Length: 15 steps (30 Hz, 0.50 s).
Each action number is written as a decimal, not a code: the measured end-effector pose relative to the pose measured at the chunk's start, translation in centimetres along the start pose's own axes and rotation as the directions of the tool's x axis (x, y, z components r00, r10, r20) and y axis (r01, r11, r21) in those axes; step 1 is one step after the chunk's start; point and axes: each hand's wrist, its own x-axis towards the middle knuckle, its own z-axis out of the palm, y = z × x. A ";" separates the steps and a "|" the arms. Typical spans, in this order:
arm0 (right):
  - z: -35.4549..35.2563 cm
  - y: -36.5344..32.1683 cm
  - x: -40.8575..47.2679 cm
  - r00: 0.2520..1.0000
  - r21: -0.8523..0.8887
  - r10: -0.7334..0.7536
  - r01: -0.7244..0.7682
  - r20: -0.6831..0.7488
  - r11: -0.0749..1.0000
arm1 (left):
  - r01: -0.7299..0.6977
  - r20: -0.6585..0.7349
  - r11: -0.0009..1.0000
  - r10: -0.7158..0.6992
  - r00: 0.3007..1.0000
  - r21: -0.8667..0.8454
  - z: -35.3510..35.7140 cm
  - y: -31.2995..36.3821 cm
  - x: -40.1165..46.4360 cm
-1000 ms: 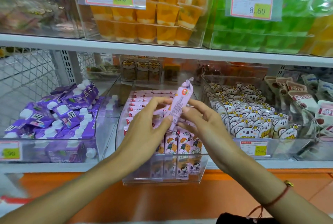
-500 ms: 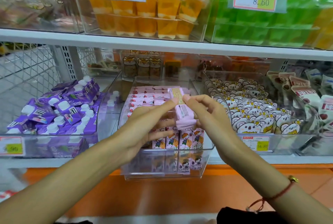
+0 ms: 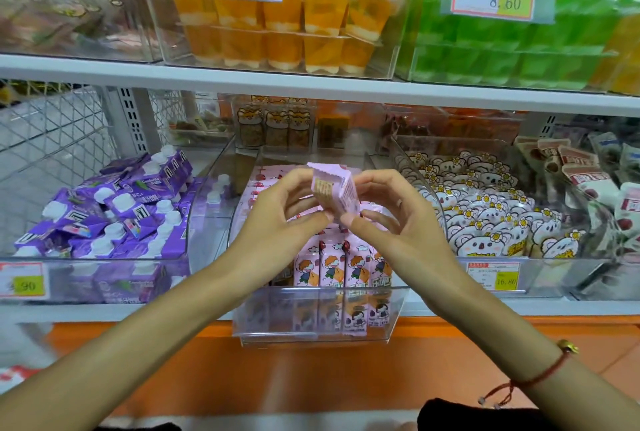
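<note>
Both hands hold one small pink packet (image 3: 334, 193) in the air, just above the clear plastic bin (image 3: 313, 335) on the lower shelf. The left hand (image 3: 277, 226) pinches the packet's left side between curled fingers and thumb. The right hand (image 3: 398, 222) pinches its right side the same way. The packet is thin, glossy wrap with a zigzag crimped edge on top and fine print on its face, and it is bent into a blocky fold.

Under it, more pink packets (image 3: 343, 266) stand upright in rows inside the bin, behind its see-through front wall. The hands and the held packet cover the middle rows.

In the bin to the left lie purple cartons (image 3: 114, 209) with round white caps. To the right sit bear-shaped pouches (image 3: 485, 219). Above the white shelf board (image 3: 311, 87), orange jelly cups (image 3: 284, 25) and green jelly cups (image 3: 502, 46) are stacked in clear boxes with price tags. A red string bracelet (image 3: 533, 378) circles the right wrist.
</note>
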 end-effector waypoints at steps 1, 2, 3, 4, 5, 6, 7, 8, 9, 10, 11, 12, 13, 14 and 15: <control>0.0 0.0 0.0 1.000 -0.006 -0.005 0.005 -0.003 1.000 | 0.011 -0.004 1.000 -0.012 1.000 -0.011 0.0 -0.1 0.0; 0.0 0.0 0.0 1.000 -0.012 -0.012 0.012 -0.007 1.000 | 0.027 -0.014 0.999 -0.028 1.000 -0.031 0.0 -0.1 0.1; 0.0 -0.1 0.0 1.000 -0.022 -0.023 0.022 -0.012 1.000 | 0.045 -0.030 0.997 -0.047 0.998 -0.061 0.1 -0.2 0.1; 0.0 -0.1 0.0 0.999 -0.037 -0.035 0.034 -0.017 0.999 | 0.067 -0.046 0.992 -0.072 0.996 -0.106 0.1 -0.2 0.0; 0.0 -0.1 -0.1 0.999 -0.053 -0.046 0.045 -0.023 0.998 | 0.092 -0.059 0.983 -0.102 0.993 -0.161 0.1 -0.2 0.0; 0.0 -0.1 -0.1 0.998 -0.064 -0.055 0.053 -0.030 0.997 | 0.117 -0.063 0.969 -0.133 0.989 -0.219 0.2 -0.1 0.0; 0.1 -0.1 -0.1 0.997 -0.069 -0.063 0.060 -0.038 0.996 | 0.140 -0.060 0.953 -0.161 0.985 -0.268 0.3 0.0 0.0; 0.1 -0.2 -0.2 0.996 -0.074 -0.072 0.068 -0.051 0.995 | 0.160 -0.053 0.941 -0.183 0.982 -0.297 0.4 0.2 0.0; 0.2 -0.3 -0.2 0.995 -0.076 -0.076 0.070 -0.065 0.995 | 0.175 -0.049 0.935 -0.199 0.979 -0.308 0.5 0.3 -0.1; 0.2 -0.3 -0.2 0.995 -0.073 -0.068 0.063 -0.073 0.995 | 0.182 -0.056 0.933 -0.209 0.976 -0.310 0.6 0.4 -0.2; 0.2 -0.3 -0.1 0.996 -0.058 -0.048 0.044 -0.072 0.997 | 0.179 -0.080 0.935 -0.213 0.974 -0.307 0.6 0.3 -0.3; 0.1 -0.3 -0.1 0.997 -0.033 -0.019 0.017 -0.070 0.999 | 0.171 -0.122 0.941 -0.214 0.969 -0.293 0.6 0.3 -0.3; -0.1 -0.3 -0.1 0.997 -0.002 0.016 -0.016 -0.078 1.000 | 0.159 -0.177 0.952 -0.209 0.962 -0.260 0.4 0.2 -0.3; -0.3 -0.3 -0.1 0.993 0.034 0.058 -0.055 -0.100 0.998 | 0.141 -0.226 0.967 -0.189 0.956 -0.212 0.1 0.1 -0.2; -0.6 -0.3 0.0 0.986 0.082 0.106 -0.096 -0.129 0.992 | 0.116 -0.250 0.980 -0.154 0.956 -0.160 -0.2 0.2 -0.2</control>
